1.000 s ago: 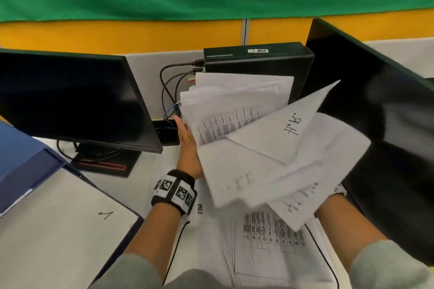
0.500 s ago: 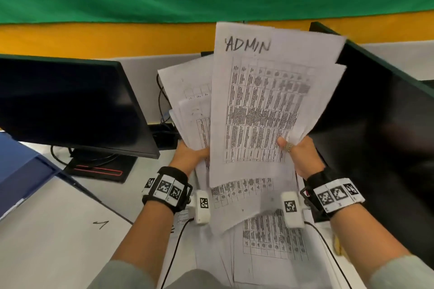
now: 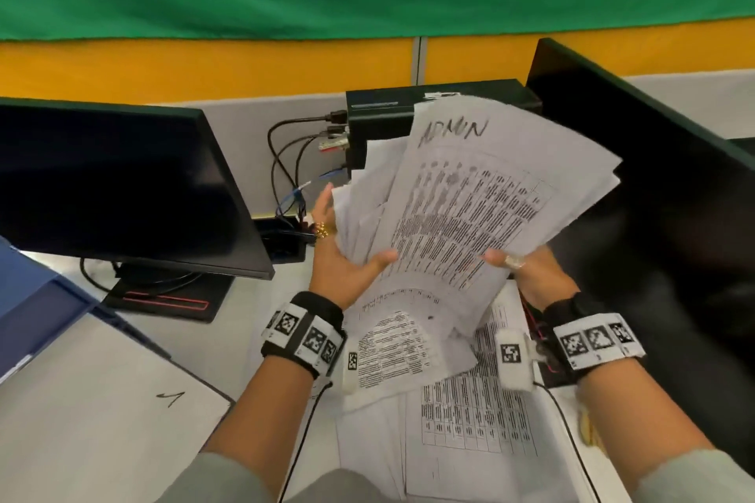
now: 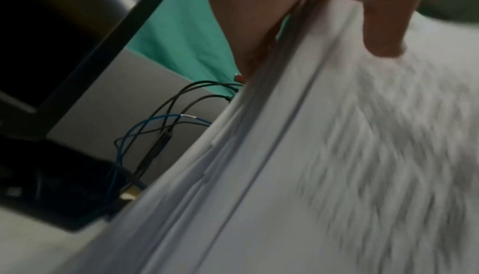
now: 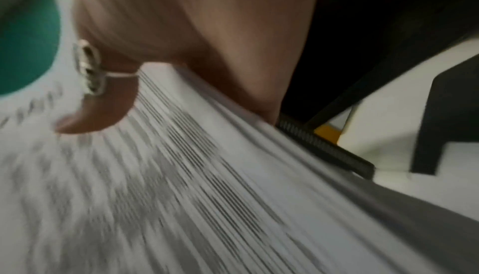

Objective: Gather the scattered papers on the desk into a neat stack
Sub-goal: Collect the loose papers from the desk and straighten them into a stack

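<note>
1. Holding the bundle of papers [image 3: 457,216] up off the worktop [image 3: 241,335], both hands grip it near its lower edge: the left hand [image 3: 343,265] has its thumb on the front sheet and fingers behind, and the right hand [image 3: 527,274] pinches the other side the same way, thumb on the print.
2. The sheets are fanned and skewed, with corners poking out at the top and left; the one marked "ADMIN" lies in front, tilted to the right.
3. More printed sheets [image 3: 470,421] lie flat on the worktop below the wrists, not yet gathered.
4. Risk: the grip sits low on a tall, floppy bundle, so I judge the top could flop over, or loose inner sheets could slide out, if either thumb eases.
5. Risk: the cables [image 3: 286,159] and the black box [image 3: 433,110] stand just behind the bundle; tapping the edges square too far forward could snag or crumple corners.
6. Risk: setting the bundle down on the flat sheets while still skewed would bury the misalignment.
</note>
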A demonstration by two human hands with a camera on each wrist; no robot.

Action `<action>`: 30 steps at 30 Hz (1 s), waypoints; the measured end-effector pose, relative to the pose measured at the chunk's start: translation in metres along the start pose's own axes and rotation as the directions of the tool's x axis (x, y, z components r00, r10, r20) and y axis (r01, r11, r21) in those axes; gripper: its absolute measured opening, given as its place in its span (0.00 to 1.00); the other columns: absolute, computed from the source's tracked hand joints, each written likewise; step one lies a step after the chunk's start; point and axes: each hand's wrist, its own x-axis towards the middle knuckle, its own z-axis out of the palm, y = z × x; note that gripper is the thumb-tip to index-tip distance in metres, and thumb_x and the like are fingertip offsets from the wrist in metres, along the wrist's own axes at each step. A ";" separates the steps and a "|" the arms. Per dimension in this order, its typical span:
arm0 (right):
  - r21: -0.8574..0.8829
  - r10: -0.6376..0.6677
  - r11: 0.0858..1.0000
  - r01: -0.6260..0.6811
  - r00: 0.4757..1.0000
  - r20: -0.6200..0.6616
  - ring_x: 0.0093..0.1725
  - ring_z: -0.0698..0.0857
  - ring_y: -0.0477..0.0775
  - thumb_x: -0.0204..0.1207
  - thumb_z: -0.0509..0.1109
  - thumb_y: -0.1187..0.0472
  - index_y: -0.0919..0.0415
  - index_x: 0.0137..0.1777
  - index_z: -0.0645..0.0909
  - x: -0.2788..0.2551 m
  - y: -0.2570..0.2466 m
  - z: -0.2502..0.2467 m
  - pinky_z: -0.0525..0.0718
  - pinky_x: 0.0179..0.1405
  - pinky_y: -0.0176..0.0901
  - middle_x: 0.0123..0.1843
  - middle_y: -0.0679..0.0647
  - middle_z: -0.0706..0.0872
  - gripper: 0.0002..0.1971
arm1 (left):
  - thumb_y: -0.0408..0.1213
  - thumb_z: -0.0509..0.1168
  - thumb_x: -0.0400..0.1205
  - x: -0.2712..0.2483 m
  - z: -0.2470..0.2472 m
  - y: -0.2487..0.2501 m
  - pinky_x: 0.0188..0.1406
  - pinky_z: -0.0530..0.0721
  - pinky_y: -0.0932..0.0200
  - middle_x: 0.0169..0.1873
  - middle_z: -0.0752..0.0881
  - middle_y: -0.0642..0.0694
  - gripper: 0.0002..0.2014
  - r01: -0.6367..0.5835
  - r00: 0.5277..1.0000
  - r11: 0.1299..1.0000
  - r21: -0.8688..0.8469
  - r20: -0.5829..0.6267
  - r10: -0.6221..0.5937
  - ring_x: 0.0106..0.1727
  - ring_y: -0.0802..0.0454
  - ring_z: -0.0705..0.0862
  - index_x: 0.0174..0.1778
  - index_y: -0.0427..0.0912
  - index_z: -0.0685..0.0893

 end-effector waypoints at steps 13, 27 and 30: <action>-0.040 0.041 0.999 -0.037 0.995 0.086 0.62 0.86 0.59 0.42 0.88 0.49 0.59 0.63 0.80 0.021 -0.007 -0.010 0.82 0.62 0.63 0.59 0.57 0.88 0.44 | 0.33 0.82 0.61 0.018 -0.008 0.003 0.56 0.86 0.46 0.54 0.86 0.45 0.33 0.107 0.990 0.993 -0.045 0.093 -0.102 0.57 0.55 0.86 0.61 0.44 0.77; -0.098 0.015 0.995 -0.006 0.996 0.083 0.57 0.87 0.46 0.38 0.87 0.44 0.52 0.59 0.80 0.024 -0.014 0.008 0.85 0.58 0.48 0.53 0.45 0.91 0.43 | 0.26 0.79 0.63 0.002 0.004 -0.010 0.46 0.87 0.69 0.50 0.87 0.54 0.26 0.176 0.982 0.960 -0.216 -0.028 -0.186 0.48 0.68 0.86 0.56 0.46 0.81; -0.154 -0.008 0.988 0.018 0.998 0.065 0.59 0.87 0.53 0.40 0.87 0.44 0.48 0.55 0.83 0.019 -0.012 -0.002 0.83 0.61 0.60 0.54 0.51 0.90 0.38 | 0.24 0.79 0.63 0.003 -0.004 -0.003 0.50 0.87 0.61 0.49 0.89 0.50 0.26 0.102 0.995 0.980 -0.172 0.010 -0.102 0.51 0.61 0.88 0.55 0.44 0.83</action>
